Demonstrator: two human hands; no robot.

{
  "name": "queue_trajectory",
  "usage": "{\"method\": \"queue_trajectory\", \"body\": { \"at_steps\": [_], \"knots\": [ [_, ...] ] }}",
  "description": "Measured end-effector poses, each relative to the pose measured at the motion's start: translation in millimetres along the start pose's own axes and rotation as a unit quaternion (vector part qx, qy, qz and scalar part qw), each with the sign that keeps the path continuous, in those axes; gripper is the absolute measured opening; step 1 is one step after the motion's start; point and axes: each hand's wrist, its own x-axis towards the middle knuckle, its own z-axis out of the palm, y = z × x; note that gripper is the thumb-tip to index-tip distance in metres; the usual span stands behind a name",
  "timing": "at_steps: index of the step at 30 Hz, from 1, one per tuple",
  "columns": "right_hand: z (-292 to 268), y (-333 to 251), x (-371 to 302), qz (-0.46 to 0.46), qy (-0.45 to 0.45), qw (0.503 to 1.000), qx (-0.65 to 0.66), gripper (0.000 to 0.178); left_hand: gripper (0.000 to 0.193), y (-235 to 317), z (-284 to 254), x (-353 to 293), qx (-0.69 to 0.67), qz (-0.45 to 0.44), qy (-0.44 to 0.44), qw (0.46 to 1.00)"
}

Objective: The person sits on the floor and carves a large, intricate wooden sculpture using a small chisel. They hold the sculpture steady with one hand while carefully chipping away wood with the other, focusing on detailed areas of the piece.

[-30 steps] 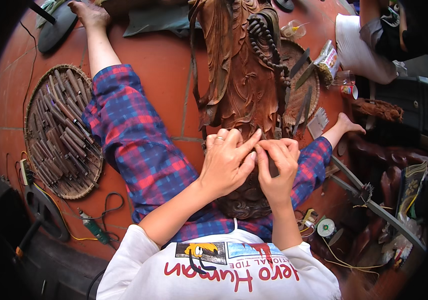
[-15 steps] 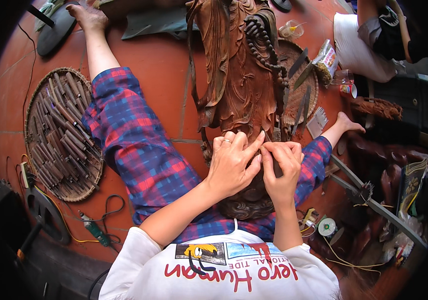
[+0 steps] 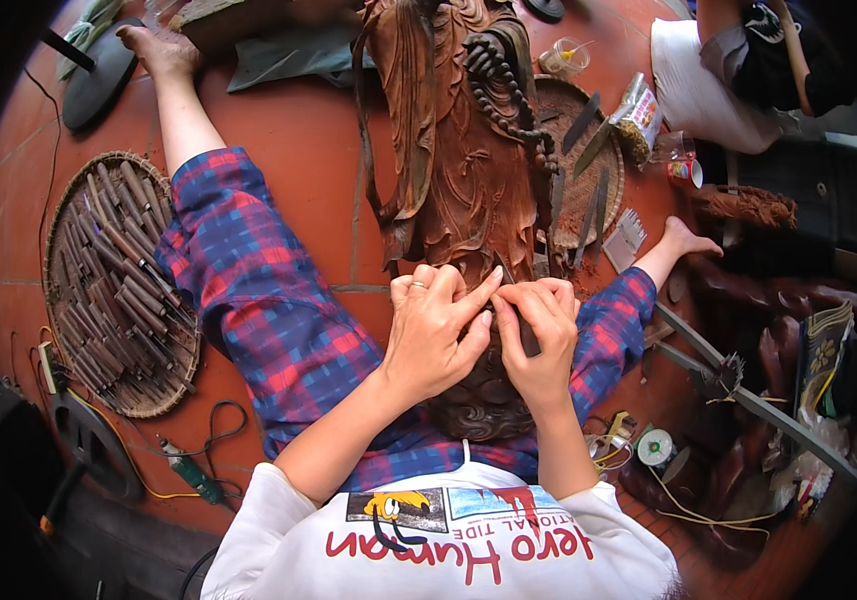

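Note:
A carved dark-brown wooden statue (image 3: pixel 460 170), with draped robes and a string of beads, lies between my legs with its lower end toward me. My left hand (image 3: pixel 432 328) rests on the carving near its base, index finger stretched out and thumb apart, the other fingers bent. Close beside it, my right hand (image 3: pixel 540 338) is pinched, thumb against fingers, at the tip of the left index finger. Whatever lies in that pinch is hidden. Below the hands shows the statue's rounded, dark carved base (image 3: pixel 483 412).
At left a round woven tray (image 3: pixel 191 375) holds many wooden-handled tools; a green rotary tool (image 3: pixel 188 468) with a cord lies below it. Right of the statue are another woven tray (image 3: pixel 573 100) with files, a plastic bag (image 3: pixel 638 120), a cup (image 3: pixel 685 172) and a grey metal bar (image 3: pixel 758 415).
The whole scene has shifted slightly left in the view. Both hands keep nearly the same pose on the statue.

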Motion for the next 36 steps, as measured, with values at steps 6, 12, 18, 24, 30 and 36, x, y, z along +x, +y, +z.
{"method": "queue_trajectory", "body": {
  "at_steps": [6, 12, 18, 24, 30, 36],
  "knots": [
    [-4.9, -3.5, -6.8, 0.014, -0.006, 0.999, -0.045, 0.013, 0.044, -4.3, 5.8, -1.2, -0.025, 0.021, -0.001, 0.999],
    [-6.2, 4.4, -9.3, 0.022, -0.012, 0.999, -0.021, 0.011, 0.046, -3.5, 18.6, -2.5, -0.020, 0.032, 0.023, 0.999],
    [0.0, 1.6, -5.1, 0.020, 0.002, 0.999, 0.037, 0.011, 0.046, -1.7, -1.3, -3.0, -0.001, 0.014, -0.002, 1.000],
    [-4.3, -9.2, -2.5, 0.040, 0.009, 0.999, -0.010, 0.010, 0.047, -1.3, 3.7, -1.0, -0.022, 0.013, 0.003, 1.000],
    [-3.7, -6.4, -8.8, 0.068, 0.019, 0.997, 0.005, 0.007, 0.049, -2.1, 11.8, -3.4, -0.008, 0.021, 0.019, 1.000],
    [4.9, -2.4, -13.3, 0.072, 0.050, 0.996, 0.029, 0.008, 0.050, -3.4, 11.0, -0.4, -0.015, 0.023, 0.013, 1.000]
  ]
}}
